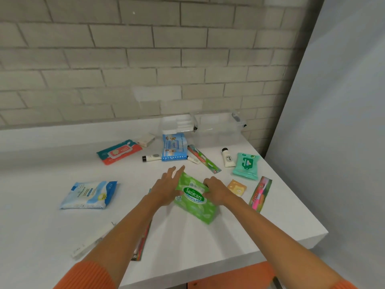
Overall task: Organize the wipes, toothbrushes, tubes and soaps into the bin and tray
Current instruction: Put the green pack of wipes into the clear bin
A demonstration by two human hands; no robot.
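Note:
A green Sanicare wipes pack [193, 200] is tilted up off the white table between both hands. My right hand [216, 190] grips its right edge. My left hand [166, 186] lies against its left side with the fingers spread. A clear bin [218, 130] and a clear tray [177, 125] stand at the back by the wall. Other wipes packs lie around: a red and teal one [118, 154], a blue one [174, 150], a mint one [245, 165], a pale blue one [89, 195]. Toothbrushes [204, 158] [260, 193], tubes [152, 157] [228, 159] and a boxed soap [145, 140] lie loose.
A small orange packet [237, 187] lies just right of my right hand. A white tube [91, 243] and a packaged toothbrush [143, 240] lie under my left forearm. The table's edge [291, 205] runs diagonally at the right, with a grey wall beyond.

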